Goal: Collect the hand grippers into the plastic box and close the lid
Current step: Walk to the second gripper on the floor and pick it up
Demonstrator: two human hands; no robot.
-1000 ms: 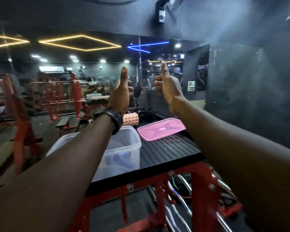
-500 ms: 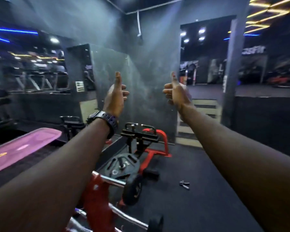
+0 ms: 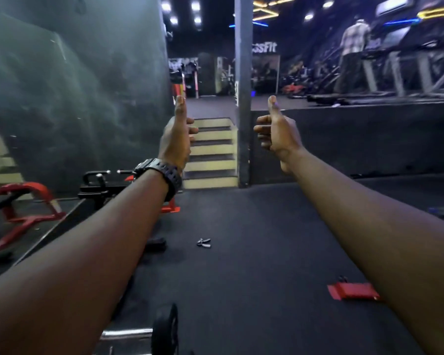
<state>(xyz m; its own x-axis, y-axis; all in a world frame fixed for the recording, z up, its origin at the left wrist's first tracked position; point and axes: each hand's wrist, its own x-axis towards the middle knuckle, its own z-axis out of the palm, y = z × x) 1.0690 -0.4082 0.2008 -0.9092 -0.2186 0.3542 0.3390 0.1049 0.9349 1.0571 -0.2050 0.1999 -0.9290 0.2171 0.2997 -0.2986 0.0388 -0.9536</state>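
A small grey-handled hand gripper (image 3: 203, 242) lies on the black floor mat, well ahead of me and below my raised hands. My left hand (image 3: 176, 139), with a black watch on the wrist, is stretched forward with the thumb up and the fingers curled, holding nothing. My right hand (image 3: 276, 134) is held the same way, thumb up and fingers curled, with nothing in it. Both hands are high above the floor and far from the hand gripper. The plastic box and its lid are out of view.
A dark object (image 3: 156, 243) lies left of the hand gripper, partly behind my left arm. A red piece (image 3: 353, 290) rests on the floor at right. A barbell plate (image 3: 164, 329) is near my feet. Red machine frames (image 3: 23, 201) stand left; steps (image 3: 210, 152) and a pillar (image 3: 244, 98) are ahead. A person stands on a treadmill (image 3: 354, 47).
The view has swung to the right: the bench with the clear box and pink lid has left the frame and open floor with the hand gripper has come in. Both hands stay raised, thumbs up.
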